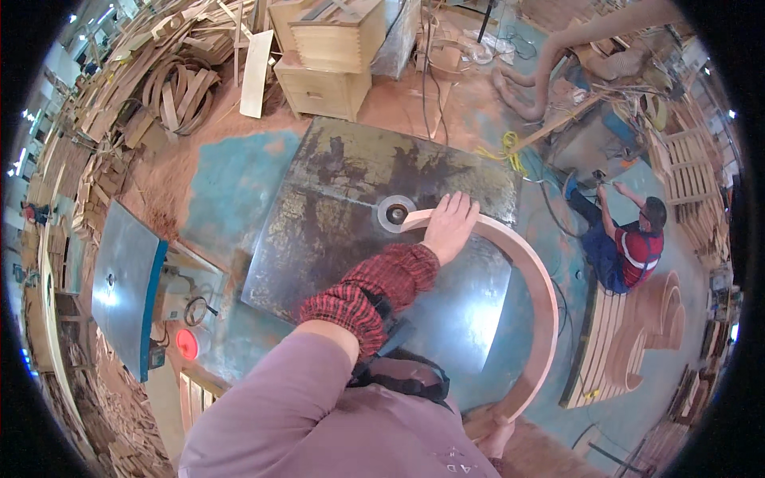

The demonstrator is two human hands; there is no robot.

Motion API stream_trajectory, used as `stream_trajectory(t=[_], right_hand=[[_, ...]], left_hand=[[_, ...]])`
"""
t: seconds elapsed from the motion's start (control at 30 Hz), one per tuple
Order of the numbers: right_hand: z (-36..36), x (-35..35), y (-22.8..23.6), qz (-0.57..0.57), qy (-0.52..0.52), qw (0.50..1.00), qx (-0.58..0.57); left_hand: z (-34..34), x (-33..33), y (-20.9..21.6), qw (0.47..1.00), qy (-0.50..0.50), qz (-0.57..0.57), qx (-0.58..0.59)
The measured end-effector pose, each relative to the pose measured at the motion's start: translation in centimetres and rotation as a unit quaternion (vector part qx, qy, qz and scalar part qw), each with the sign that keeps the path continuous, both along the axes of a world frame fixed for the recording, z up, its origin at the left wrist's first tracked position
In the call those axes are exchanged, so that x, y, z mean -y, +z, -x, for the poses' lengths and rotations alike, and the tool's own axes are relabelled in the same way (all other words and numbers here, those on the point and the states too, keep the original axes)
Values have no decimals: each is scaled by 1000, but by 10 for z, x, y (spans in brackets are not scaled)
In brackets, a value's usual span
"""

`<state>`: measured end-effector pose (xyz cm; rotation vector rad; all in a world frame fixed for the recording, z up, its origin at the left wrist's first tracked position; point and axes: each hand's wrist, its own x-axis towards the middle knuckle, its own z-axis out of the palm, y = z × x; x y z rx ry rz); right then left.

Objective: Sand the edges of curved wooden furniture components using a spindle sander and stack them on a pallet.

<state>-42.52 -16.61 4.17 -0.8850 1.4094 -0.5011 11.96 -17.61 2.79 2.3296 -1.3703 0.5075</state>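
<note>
A curved wooden piece [542, 299], bent in a wide arc, reaches from the middle of a dark metal machine table [335, 175] round to my right side. My left hand [453, 227] lies over its far end with the fingers bent across the wood, gripping it. That end sits right beside a round spindle opening [394, 213] in the table, ringed with lighter metal. Low in the view, close to my body, my right hand [498, 438] holds the near end of the arc; its fingers are partly hidden. A red-and-black knitted sleeve cover [374, 295] wraps my left forearm.
A second metal machine table [123, 279] stands at left, near a red-lidded bucket [188, 344]. Wooden cabinets [327, 80] and heaped offcuts [179, 95] lie beyond. At right, a person [637, 247] sits by a slatted pallet [594, 350] bearing curved wooden parts [657, 315]. Cables cross the floor.
</note>
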Motion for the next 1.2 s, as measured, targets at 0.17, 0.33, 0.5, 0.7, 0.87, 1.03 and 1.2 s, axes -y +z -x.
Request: stream_trajectory(t=[0.17, 0.33, 0.5, 0.7, 0.87, 1.03, 1.2], right_hand=[[-39, -6, 29, 60, -5, 997, 44], [-26, 19, 0, 101, 36, 994, 23], [-41, 26, 6, 93, 38, 995, 7], [-48, 21, 13, 83, 31, 996, 22], [-45, 16, 16, 79, 28, 996, 24], [-41, 8, 17, 81, 15, 996, 29], [-51, 9, 28, 59, 29, 998, 20]], left_hand=[[-15, 27, -1, 998, 54, -9, -18], [-35, 27, -5, 999, 44, 2, -22], [-47, 29, -6, 998, 49, 9, -44], [-39, 24, -5, 997, 53, 7, -53], [-33, 16, -3, 997, 52, -3, -57], [-29, 5, -4, 998, 42, 17, -52], [-30, -4, -6, 998, 53, 10, -36]])
